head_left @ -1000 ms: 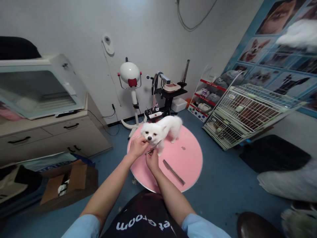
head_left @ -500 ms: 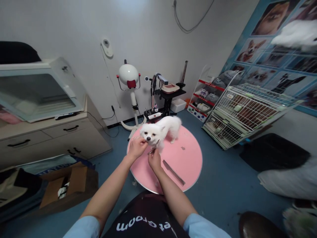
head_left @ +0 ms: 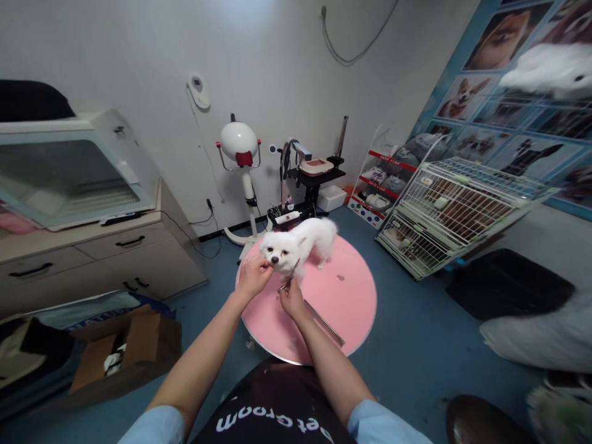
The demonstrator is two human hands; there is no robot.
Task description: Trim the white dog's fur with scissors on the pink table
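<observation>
A white dog [head_left: 319,237] is stood on a round pink table [head_left: 356,296], its head turned to the near left and its hindquarters set towards the far right. The dog's chin is met by the left hand [head_left: 254,276], whose thumb and fingers are drawn together on the fur beside the mouth. Just right of it, a pair of scissors [head_left: 295,269] is gripped by the right hand [head_left: 292,300], the fingers being closed around the handles. The blades are pointed up and away, close in front of the dog's chest; whether they are parted cannot be told, nor whether the fur is touched by them. A metal comb [head_left: 330,328] is laid flat on the near right part of the table, just beside the right forearm. A small grey patch [head_left: 340,277] is seen farther off, to the right of the dog. Beyond the far edge, a white dryer [head_left: 239,142] is held up on its stand, and a pale tray [head_left: 316,166] is rested on a black table [head_left: 319,179]. A wire cage [head_left: 462,203] is placed on the right, and an opened cardboard box [head_left: 147,339] is set down on the near left
</observation>
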